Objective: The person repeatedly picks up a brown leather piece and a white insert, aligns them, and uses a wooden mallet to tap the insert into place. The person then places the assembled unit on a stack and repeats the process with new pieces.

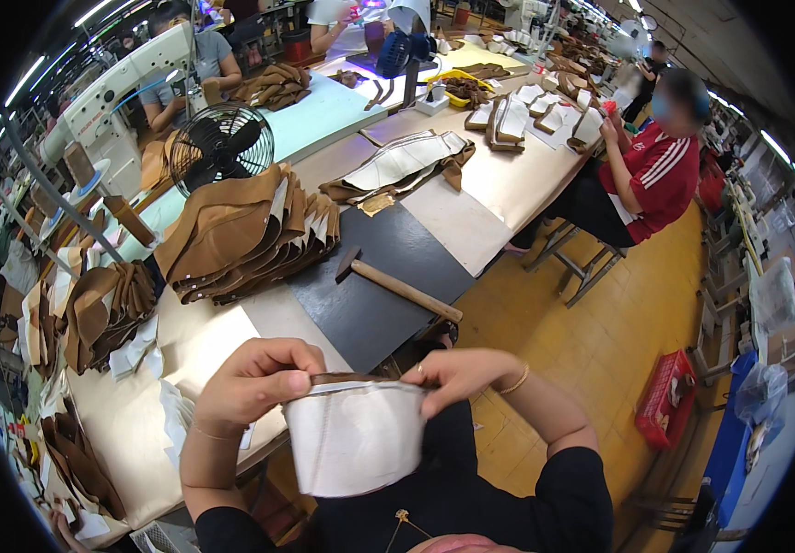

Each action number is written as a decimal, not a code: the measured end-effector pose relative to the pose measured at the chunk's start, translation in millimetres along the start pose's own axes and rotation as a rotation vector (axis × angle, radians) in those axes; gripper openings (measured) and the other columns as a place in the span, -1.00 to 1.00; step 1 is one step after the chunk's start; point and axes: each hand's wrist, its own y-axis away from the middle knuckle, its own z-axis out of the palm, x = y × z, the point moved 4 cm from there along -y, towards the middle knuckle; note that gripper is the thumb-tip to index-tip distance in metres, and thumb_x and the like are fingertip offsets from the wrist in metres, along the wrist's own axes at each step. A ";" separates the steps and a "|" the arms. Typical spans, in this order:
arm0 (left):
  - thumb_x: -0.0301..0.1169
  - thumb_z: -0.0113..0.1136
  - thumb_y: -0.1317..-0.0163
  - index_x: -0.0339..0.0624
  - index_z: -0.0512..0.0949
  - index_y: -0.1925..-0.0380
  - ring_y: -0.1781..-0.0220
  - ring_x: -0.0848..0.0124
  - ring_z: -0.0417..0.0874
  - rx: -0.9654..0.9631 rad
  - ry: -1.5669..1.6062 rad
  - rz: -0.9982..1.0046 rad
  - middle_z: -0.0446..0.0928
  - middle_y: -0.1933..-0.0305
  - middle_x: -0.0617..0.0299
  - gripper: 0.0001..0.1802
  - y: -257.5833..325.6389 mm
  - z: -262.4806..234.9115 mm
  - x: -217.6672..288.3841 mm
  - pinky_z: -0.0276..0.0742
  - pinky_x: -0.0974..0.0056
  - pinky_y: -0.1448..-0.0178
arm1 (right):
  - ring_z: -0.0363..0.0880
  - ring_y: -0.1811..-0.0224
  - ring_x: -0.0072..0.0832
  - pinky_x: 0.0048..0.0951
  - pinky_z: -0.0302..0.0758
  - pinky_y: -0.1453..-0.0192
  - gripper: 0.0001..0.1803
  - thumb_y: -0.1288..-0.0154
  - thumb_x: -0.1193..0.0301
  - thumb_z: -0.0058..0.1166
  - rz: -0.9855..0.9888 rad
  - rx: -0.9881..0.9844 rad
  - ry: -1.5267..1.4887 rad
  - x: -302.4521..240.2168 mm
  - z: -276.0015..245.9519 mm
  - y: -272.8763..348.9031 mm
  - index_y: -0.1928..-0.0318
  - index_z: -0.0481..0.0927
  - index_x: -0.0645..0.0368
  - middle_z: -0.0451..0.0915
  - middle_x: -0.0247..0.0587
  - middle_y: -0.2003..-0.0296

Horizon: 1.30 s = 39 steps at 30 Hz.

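A brown shoe upper (357, 441), its white lining turned outward, hangs in front of my chest between both hands. My left hand (264, 376) pinches its top edge at the left corner, thumb over the folded brown rim. At the right end of that edge, my right hand (460, 376) grips it between thumb and fingers. Beyond them a hammer (403, 289) with a wooden handle lies on a black board (347, 313). To its left rises a stack of brown uppers (231, 235) with pale linings.
A black fan (219, 147) stands behind the stack, near a white sewing machine (121, 101). More brown pieces (107, 309) lie at the left. A co-worker in a red shirt (657, 180) sits at the table's right side. A red crate (665, 398) is on the floor.
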 end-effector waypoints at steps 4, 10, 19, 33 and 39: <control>-0.27 0.31 -0.28 -0.33 0.55 0.31 0.34 0.49 0.45 0.055 -0.001 0.201 0.51 0.39 0.24 -0.71 8.4 -18.0 17.1 0.35 0.41 0.21 | 0.36 0.24 -0.72 -0.54 0.43 0.12 -0.63 -0.40 0.18 0.21 0.122 0.006 0.107 58.2 -3.0 -0.9 0.12 0.56 0.29 0.48 -0.53 0.37; -0.27 0.35 -0.25 -0.31 0.60 0.39 0.38 0.63 0.42 0.290 -0.530 0.048 0.50 0.45 0.36 -0.72 28.4 -76.4 41.8 0.27 0.46 0.32 | 0.41 0.24 -0.77 -0.63 0.41 0.11 -0.79 -0.44 0.31 0.14 0.016 0.566 -0.091 36.8 -57.1 43.3 0.11 0.57 0.20 0.51 -0.55 0.30; -0.24 0.41 -0.23 -0.27 0.69 0.32 0.53 0.72 0.34 0.232 -0.723 -0.307 0.50 0.54 0.50 -0.72 16.1 -96.4 16.5 0.18 0.50 0.49 | 0.46 0.14 -0.57 -0.48 0.43 -0.20 -0.66 -0.28 0.21 0.30 -0.207 0.727 0.055 10.1 -79.5 62.7 0.30 0.74 0.31 0.52 -0.31 0.19; -0.41 0.41 -0.20 -0.31 0.66 0.17 0.30 0.69 0.55 0.173 -0.448 -0.303 0.67 0.30 0.38 -0.75 17.8 -120.8 -72.3 0.45 0.50 0.25 | 0.30 0.36 -0.64 -0.59 0.25 0.24 -0.61 -0.35 0.18 0.25 -0.328 0.848 -0.055 32.3 -92.2 96.4 0.41 0.57 0.28 0.39 -0.44 0.43; -0.33 0.43 -0.17 -0.29 0.69 0.24 0.37 0.62 0.54 0.368 -0.685 -0.161 0.67 0.36 0.30 -0.74 12.4 -164.7 -46.7 0.42 0.46 0.30 | 0.41 0.23 -0.62 -0.62 0.32 0.12 -0.83 -0.33 0.38 0.21 -0.099 1.041 0.152 66.3 -115.5 62.8 0.35 0.63 0.24 0.42 -0.39 0.36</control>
